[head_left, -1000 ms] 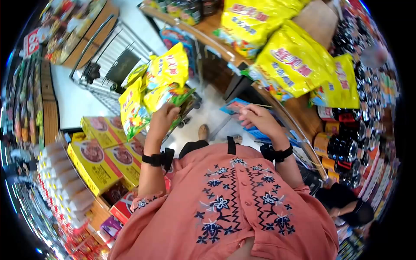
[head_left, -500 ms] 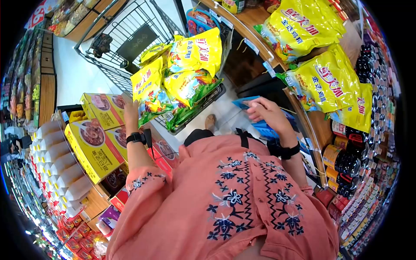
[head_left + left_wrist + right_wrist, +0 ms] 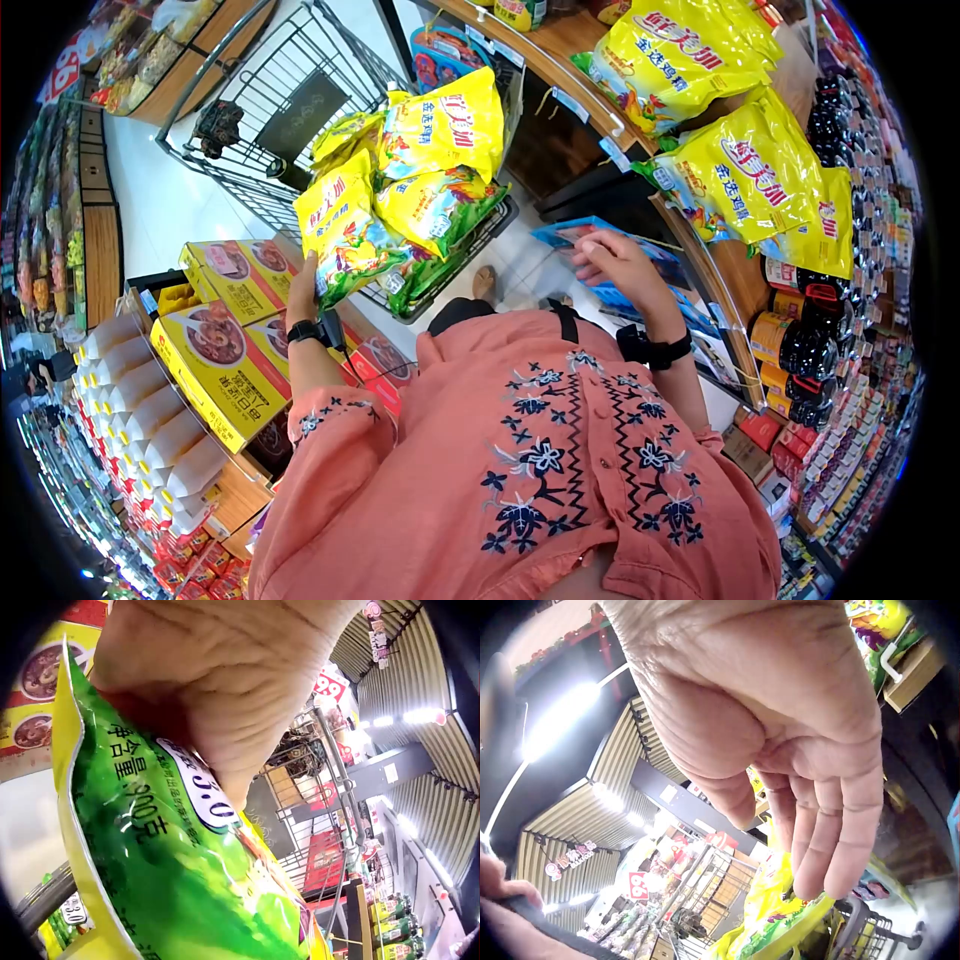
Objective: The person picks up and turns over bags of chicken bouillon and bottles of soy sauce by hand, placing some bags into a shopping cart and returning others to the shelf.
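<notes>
Head view: left hand (image 3: 303, 294) grips yellow chicken-essence bag (image 3: 334, 212) at shopping cart (image 3: 207, 68), upper left; right hand (image 3: 617, 262), right of centre, empty, fingers loosely bent

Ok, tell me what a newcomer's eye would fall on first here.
Probably the shiny yellow bags heaped in the cart, with the left hand gripping the leftmost bag. Next, likely the matching bags on the wooden shelf at the right, then the coral shirt with dark floral embroidery, filling the bottom of the head view.
</notes>
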The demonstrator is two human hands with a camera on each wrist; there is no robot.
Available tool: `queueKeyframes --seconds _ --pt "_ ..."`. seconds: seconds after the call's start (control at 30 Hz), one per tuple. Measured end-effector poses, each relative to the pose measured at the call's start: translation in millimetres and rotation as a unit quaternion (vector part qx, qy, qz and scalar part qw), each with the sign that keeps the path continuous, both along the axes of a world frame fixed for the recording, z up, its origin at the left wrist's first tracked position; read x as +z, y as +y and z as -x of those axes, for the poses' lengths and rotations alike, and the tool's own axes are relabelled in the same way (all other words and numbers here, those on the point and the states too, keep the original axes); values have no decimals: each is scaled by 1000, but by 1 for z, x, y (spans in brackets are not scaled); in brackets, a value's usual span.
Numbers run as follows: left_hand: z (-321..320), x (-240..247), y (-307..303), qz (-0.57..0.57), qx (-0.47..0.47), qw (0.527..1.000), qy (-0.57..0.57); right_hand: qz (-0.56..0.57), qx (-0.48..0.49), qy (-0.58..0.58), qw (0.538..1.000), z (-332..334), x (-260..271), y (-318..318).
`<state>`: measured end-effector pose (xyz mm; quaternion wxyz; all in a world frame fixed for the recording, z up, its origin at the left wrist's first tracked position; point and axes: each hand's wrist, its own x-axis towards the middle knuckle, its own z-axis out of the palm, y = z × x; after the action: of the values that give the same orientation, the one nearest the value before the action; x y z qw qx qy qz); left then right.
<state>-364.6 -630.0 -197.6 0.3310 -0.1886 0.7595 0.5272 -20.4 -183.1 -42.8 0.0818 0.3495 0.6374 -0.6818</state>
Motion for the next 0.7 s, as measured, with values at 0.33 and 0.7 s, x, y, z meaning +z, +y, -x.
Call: queueKeyframes --seconds 0.33,0.7 --pt "-18 -1 8 -132 15 991 24 -3 35 -5 999 12 0 -11" --pt "-48 72 43 -21 -28 954 296 -20 56 -17 998 21 10 -19"
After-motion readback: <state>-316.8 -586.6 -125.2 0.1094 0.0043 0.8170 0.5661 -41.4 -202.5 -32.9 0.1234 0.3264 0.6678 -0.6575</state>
